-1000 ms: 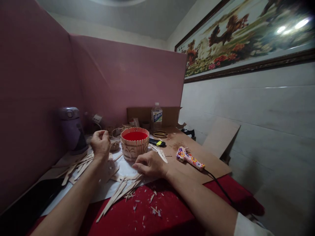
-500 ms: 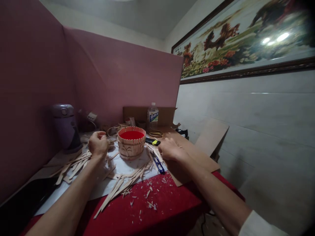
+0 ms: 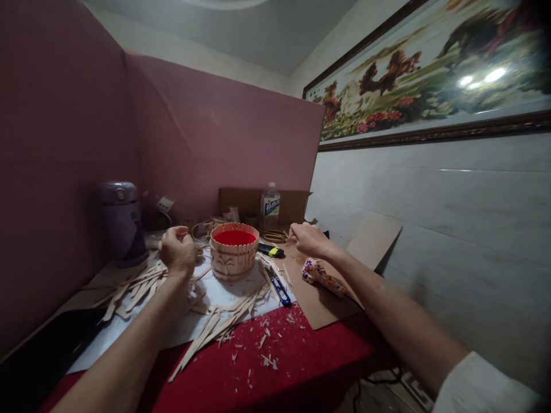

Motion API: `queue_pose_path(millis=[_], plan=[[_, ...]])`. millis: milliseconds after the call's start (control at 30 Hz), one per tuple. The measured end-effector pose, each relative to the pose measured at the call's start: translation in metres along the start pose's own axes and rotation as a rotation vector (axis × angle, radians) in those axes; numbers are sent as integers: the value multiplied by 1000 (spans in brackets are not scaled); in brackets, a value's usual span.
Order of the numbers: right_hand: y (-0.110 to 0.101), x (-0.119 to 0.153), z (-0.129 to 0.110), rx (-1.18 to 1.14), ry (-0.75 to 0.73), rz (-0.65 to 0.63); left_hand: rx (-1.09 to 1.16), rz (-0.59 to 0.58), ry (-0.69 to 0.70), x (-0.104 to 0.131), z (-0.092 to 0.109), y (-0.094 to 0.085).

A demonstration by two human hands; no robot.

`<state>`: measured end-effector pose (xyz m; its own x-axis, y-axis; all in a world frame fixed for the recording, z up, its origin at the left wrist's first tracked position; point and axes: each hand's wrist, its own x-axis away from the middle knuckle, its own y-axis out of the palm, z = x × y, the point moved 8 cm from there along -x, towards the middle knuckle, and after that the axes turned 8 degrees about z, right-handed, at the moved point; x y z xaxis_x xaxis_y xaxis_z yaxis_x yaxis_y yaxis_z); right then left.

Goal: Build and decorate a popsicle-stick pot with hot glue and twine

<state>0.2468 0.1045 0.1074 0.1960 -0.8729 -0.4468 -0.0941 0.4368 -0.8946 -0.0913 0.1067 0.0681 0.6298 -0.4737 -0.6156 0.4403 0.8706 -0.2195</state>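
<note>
A round tub [image 3: 233, 261] faced with pale wooden strips, red inside, stands upright between my hands. My left hand [image 3: 177, 250] is raised left of it, fingers curled together; anything in them is hidden. Over the cardboard, near the gold-handled scissors [image 3: 274, 236], my right hand [image 3: 310, 240] has its fingers pinched downward; I cannot make out what is in them. Below that hand lies a flower-patterned, gun-shaped tool [image 3: 318, 274] with a cord. Beside the tub lie a black and yellow utility knife [image 3: 270, 250] and blue thread snips [image 3: 279, 288].
Loose wooden strips [image 3: 206, 335] and shavings litter the white paper and red cloth [image 3: 301, 355]. A cardboard sheet [image 3: 318, 312] covers the right side. A purple flask [image 3: 123, 223], a clear bottle [image 3: 270, 207] and twine [image 3: 202, 229] stand or lie farther back.
My right hand has moved up and away over the cardboard, uncovering the flower-patterned tool. My left hand keeps its curled pose beside the tub. The view has shifted slightly.
</note>
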Motion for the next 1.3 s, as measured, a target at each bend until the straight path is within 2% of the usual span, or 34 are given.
queue_pose_path(millis=[133,267,400,500,567,633,733,833,967,1100,1200,1300], plan=[[-5,-8,1,-97,-5,54,13,56,-26,3,2,-5],[0,6,-16,-164,-46,23,-19,62,-22,-2,1,-9],[2,26,-44,-159,-87,22,-85,95,-81,-16,-18,-19],[-1,23,-56,-182,5,161,-126,86,-102,-24,-32,-22],[1,17,-60,-207,97,284,-141,31,-79,-24,-35,-17],[7,14,-64,-248,150,428,-139,-81,-14,-20,-32,-4],[15,24,-70,-380,120,710,-160,-268,125,-3,-23,17],[32,32,-79,-463,-18,729,-228,-383,198,18,-22,29],[36,40,-76,-534,-31,735,-273,-441,221,33,-25,31],[28,43,-73,-593,-3,768,-211,-372,158,26,-23,22],[22,49,-77,-654,-47,812,-84,-215,70,4,-17,6],[17,55,-85,-734,-125,825,77,-54,-74,-20,-14,-15]])
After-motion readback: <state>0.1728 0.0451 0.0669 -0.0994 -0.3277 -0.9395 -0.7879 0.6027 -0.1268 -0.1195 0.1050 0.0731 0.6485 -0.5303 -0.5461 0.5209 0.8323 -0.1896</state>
